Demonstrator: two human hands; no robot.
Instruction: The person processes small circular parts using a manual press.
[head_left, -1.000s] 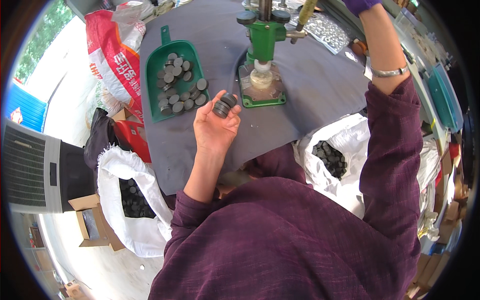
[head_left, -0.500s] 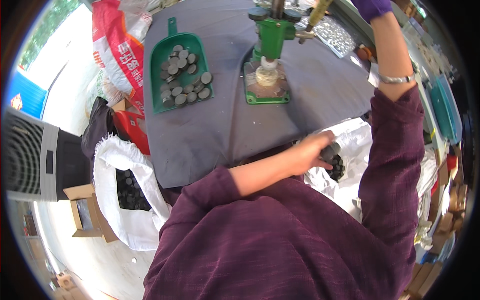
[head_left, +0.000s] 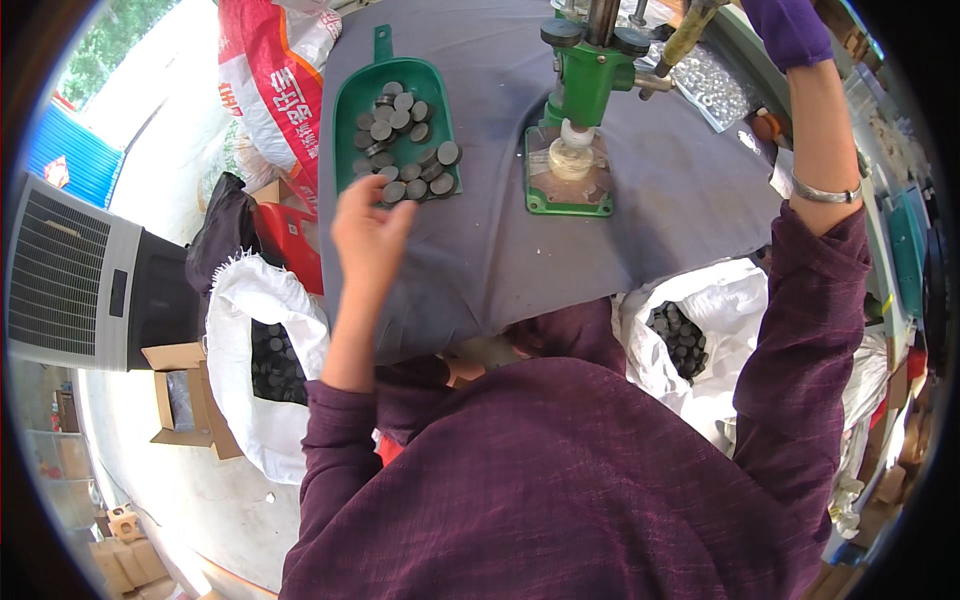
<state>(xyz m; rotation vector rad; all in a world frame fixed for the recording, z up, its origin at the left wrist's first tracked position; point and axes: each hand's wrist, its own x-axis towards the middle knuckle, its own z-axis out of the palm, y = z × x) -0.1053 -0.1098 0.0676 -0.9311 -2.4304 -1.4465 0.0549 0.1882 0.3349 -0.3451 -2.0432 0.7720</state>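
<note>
My left hand hovers over the grey-covered table, fingers apart and empty, fingertips at the near edge of a green scoop tray. The tray holds several dark round discs. A green hand press stands on its green base, with a pale cylinder under the ram. My right hand, in a purple glove, is raised at the top right, closed on the end of the press lever. The frame edge partly cuts off that hand.
A white sack with dark discs stands left of my lap, and another white sack with discs stands on my right. A tray of small metal parts lies behind the press. A red-and-white bag, grey cooler and cardboard box stand left.
My left hand held dark discs over the table, swung down to the right sack, and now is back at the green scoop tray, empty. My right hand stayed on the lever.
</note>
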